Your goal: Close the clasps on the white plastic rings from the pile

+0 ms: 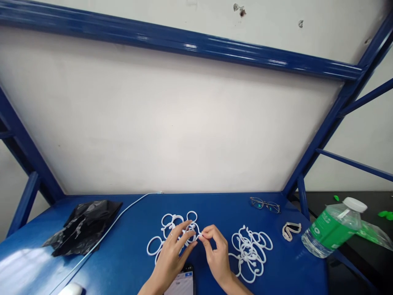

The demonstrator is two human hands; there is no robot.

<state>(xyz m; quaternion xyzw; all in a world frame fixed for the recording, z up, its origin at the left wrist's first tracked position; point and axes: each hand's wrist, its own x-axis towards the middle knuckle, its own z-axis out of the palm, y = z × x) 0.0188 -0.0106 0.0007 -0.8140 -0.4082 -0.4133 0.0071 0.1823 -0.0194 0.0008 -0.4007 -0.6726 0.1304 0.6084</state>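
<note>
My right hand (pixel 217 254) pinches the knotted end of a white cord loop (pixel 197 226) between thumb and forefinger. Against the other side of that loop, my left hand (pixel 175 250) has its thumb and fingers closed, with part of the loop hidden behind them. Several more white cord loops (pixel 154 237) lie on the blue tabletop beneath and beyond my left hand. To the right of my right hand is a tangled pile of similar knotted white loops (pixel 250 252).
A phone (pixel 183 282) lies below my hands. Black plastic bag (pixel 87 225), pale cable (pixel 123 211) and white mouse (pixel 71 289) are at left. Glasses (pixel 265 204), a cream-coloured strap (pixel 290 231) and a green-labelled bottle (pixel 334 227) are at right. Blue frame bars (pixel 184 45) cross the wall.
</note>
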